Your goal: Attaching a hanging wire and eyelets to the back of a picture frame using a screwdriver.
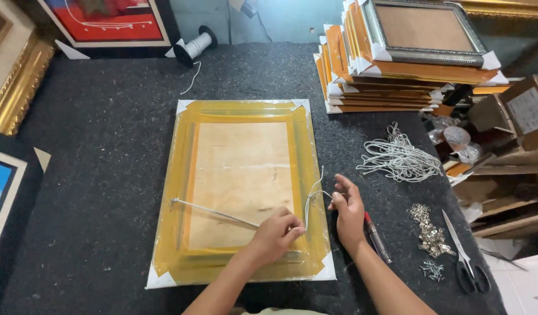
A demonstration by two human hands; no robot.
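A gold picture frame (241, 114) wrapped in clear plastic lies face down on the dark felt table (100, 146), its plywood back showing. A white cord (213, 211) runs from a fitting on the frame's left side toward the right. My left hand (273, 235) pinches this cord over the frame's lower right part. My right hand (347, 213) rests at the frame's right edge, fingers on the looped free end of the cord (314, 195).
A stack of wrapped frames (397, 58) stands at the back right. A bundle of white cords (397, 157), a pile of metal hangers (429, 230), screws (432, 270), scissors (464, 256) and a red screwdriver (375, 236) lie to the right. A cord spool (196, 44) stands behind.
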